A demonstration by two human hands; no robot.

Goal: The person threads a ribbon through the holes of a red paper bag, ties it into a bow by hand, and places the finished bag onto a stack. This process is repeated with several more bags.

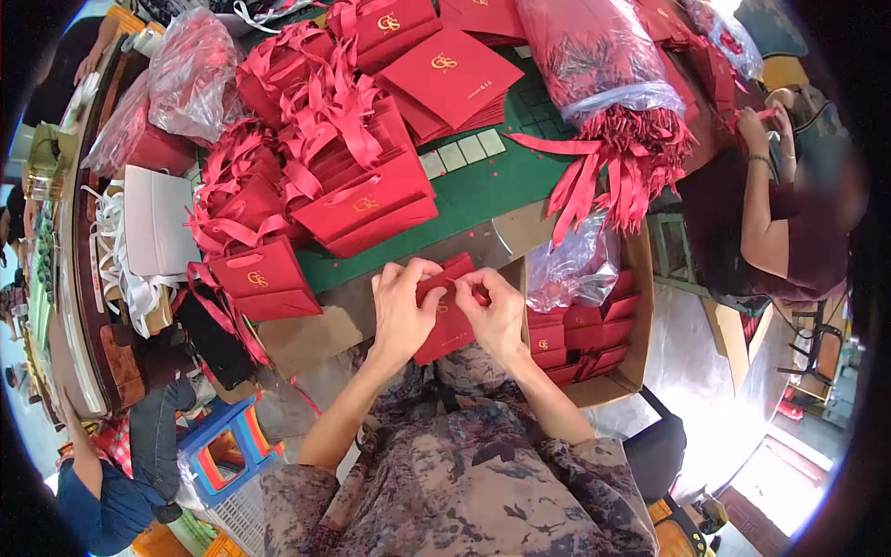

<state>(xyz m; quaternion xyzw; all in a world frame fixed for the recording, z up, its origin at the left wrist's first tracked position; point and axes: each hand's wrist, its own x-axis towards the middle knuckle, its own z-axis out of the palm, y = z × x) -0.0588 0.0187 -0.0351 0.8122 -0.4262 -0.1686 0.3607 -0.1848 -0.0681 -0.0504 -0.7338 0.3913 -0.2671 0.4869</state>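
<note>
A small red paper bag (pixel 449 332) with a gold emblem lies tilted over my lap, in front of the table edge. My left hand (pixel 406 306) is closed at the bag's upper left edge, thumb and fingers pinching it. At the upper right edge, my right hand (pixel 495 312) is pinched close to the left fingertips. A short piece of red ribbon (pixel 481 296) shows between the right fingers; the rest of it is hidden.
Finished-looking red bags with ribbon handles (pixel 357 209) and flat bags (pixel 450 74) cover the green table mat (pixel 464 190). A plastic-wrapped ribbon bundle (pixel 617 102) lies at right. Below it, a carton (pixel 631 362) holds red bags. Co-workers sit at right (pixel 789 213) and lower left (pixel 111 492).
</note>
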